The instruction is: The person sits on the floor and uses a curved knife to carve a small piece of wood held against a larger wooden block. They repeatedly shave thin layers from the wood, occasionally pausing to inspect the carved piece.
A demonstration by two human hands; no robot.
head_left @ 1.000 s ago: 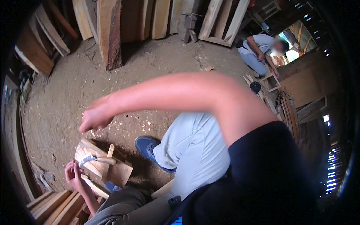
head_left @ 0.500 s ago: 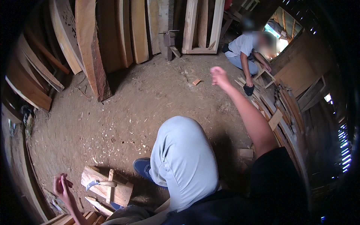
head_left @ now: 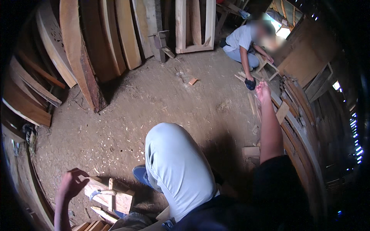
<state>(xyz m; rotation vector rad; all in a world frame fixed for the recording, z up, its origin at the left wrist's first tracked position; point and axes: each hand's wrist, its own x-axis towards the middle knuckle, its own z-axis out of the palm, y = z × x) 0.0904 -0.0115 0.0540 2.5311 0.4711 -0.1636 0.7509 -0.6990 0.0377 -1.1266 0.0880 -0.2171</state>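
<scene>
My left hand [head_left: 74, 183] hovers beside the left end of a pale wooden block [head_left: 124, 199], its fingers loosely bent and apart, with nothing visible in them. Across that block lie a narrow wooden strip [head_left: 111, 194] and a tool with a curved pale metal blade [head_left: 95, 194] and a wooden handle. Far to the right, my outstretched right hand [head_left: 263, 91] has its fingers drawn together; whether something small is between them I cannot make out. Just left of it is a dark object [head_left: 250, 84] under a co-worker's hand [head_left: 249, 76].
A co-worker [head_left: 241, 44] crouches at the back right beside a small wooden frame [head_left: 266, 70]. Stacked boards [head_left: 298, 100] run along the right side. Tall planks [head_left: 79, 54] lean at the back left. A wood offcut [head_left: 193, 81] and shavings lie on the dirt floor [head_left: 154, 100].
My right hand has swung right, close to the co-worker's dark object. My left hand has moved right and slightly up, nearer the wooden block. The view has shifted a little.
</scene>
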